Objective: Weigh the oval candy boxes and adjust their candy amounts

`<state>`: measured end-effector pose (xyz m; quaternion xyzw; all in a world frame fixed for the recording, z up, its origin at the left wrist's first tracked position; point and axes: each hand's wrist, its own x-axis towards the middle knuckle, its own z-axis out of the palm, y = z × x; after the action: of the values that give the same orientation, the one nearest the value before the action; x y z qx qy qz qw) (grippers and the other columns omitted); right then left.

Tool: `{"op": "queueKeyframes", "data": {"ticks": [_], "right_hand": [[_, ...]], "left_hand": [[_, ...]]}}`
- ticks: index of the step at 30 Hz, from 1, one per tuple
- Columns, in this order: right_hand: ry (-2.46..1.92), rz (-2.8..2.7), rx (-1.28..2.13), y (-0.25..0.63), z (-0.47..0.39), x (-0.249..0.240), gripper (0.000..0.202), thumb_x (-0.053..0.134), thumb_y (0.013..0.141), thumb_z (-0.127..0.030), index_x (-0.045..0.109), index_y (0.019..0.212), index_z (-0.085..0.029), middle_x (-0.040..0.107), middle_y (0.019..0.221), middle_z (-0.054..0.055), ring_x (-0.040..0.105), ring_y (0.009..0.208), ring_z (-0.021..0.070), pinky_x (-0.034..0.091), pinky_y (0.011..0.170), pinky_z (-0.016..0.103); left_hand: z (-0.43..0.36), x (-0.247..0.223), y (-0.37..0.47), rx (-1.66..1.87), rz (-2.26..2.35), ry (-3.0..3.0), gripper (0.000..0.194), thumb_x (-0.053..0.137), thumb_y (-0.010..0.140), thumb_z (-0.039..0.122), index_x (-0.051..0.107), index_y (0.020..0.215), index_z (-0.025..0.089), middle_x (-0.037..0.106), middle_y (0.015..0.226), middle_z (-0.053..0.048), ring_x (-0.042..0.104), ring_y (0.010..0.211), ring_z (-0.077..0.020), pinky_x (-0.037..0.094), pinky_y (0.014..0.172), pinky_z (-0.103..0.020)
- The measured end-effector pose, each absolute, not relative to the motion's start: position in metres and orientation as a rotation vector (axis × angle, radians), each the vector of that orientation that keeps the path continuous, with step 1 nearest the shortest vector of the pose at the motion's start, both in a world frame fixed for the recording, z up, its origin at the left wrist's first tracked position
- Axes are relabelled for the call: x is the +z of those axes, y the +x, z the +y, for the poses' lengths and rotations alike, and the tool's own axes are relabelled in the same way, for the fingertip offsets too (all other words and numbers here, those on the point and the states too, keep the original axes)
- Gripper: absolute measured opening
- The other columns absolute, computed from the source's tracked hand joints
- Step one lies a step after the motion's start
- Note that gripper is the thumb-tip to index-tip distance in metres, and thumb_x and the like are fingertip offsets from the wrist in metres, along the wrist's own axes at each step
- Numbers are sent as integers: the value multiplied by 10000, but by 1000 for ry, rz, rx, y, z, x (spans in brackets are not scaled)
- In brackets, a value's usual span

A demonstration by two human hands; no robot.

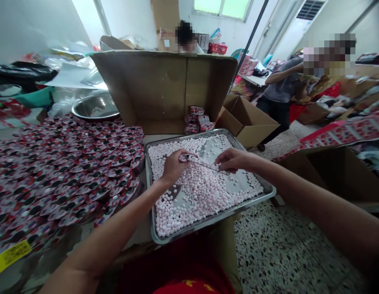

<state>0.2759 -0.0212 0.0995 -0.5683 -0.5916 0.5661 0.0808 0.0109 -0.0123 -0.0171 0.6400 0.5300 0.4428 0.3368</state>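
Observation:
My left hand (pixel 173 166) is closed round a small pink-and-red printed carton (pixel 188 157) above a metal tray (pixel 212 211). Small white and pale pink pellets (pixel 201 188), like candies or tablets, lie loose over the tray, heaped near its middle. My right hand (pixel 230 160) is low over the tray's right half, its fingers pinched together. Between the two hands runs a narrow pale strip (pixel 207 165) with a row of pellets along it; its kind is unclear. What the right fingertips hold is hidden.
Rows of similar printed cartons (pixel 69 175) cover the table at left, near a metal bowl (pixel 96 107). A cardboard box on its side (pixel 158 90) stands behind the tray with several cartons inside. An open box (pixel 250 118) sits right. One person is behind; another (pixel 282 81) stands at right.

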Motion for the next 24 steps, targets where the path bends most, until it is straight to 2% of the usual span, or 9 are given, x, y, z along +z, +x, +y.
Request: {"op": "queueKeyframes", "data": {"ticks": [7, 15, 20, 24], "right_hand": [[-1884, -1979, 1678, 257, 6, 147, 109, 774, 659, -187, 776, 763, -151, 648, 632, 9, 520, 530, 110, 391, 456, 169], [-1989, -2155, 1566, 234, 20, 166, 13, 771, 736, -172, 771, 740, -160, 683, 691, 50, 566, 562, 135, 409, 457, 173], [-2094, -2157, 1424, 246, 12, 186, 76, 850, 751, -183, 785, 781, -158, 658, 693, 39, 576, 572, 141, 449, 491, 201], [-1949, -1833, 1416, 297, -4, 164, 255, 878, 689, -277, 798, 901, -159, 643, 671, 13, 519, 513, 121, 386, 436, 196]], "left_hand": [[-15, -14, 9, 1102, 1359, 1793, 362, 874, 686, 108, 779, 997, 266, 795, 1053, -24, 714, 997, -271, 519, 926, -353], [-16, -20, 9, 1084, 1349, 1780, 346, 897, 727, 193, 744, 1032, 247, 783, 1043, -22, 711, 951, -238, 503, 840, -313], [-18, -16, 5, 1086, 1420, 1701, 291, 870, 749, 223, 678, 968, 227, 772, 973, -15, 706, 873, -217, 495, 781, -299], [-24, -4, 2, 1104, 1380, 1659, 288, 865, 739, 244, 685, 964, 232, 772, 941, -4, 701, 853, -211, 490, 759, -295]]}}
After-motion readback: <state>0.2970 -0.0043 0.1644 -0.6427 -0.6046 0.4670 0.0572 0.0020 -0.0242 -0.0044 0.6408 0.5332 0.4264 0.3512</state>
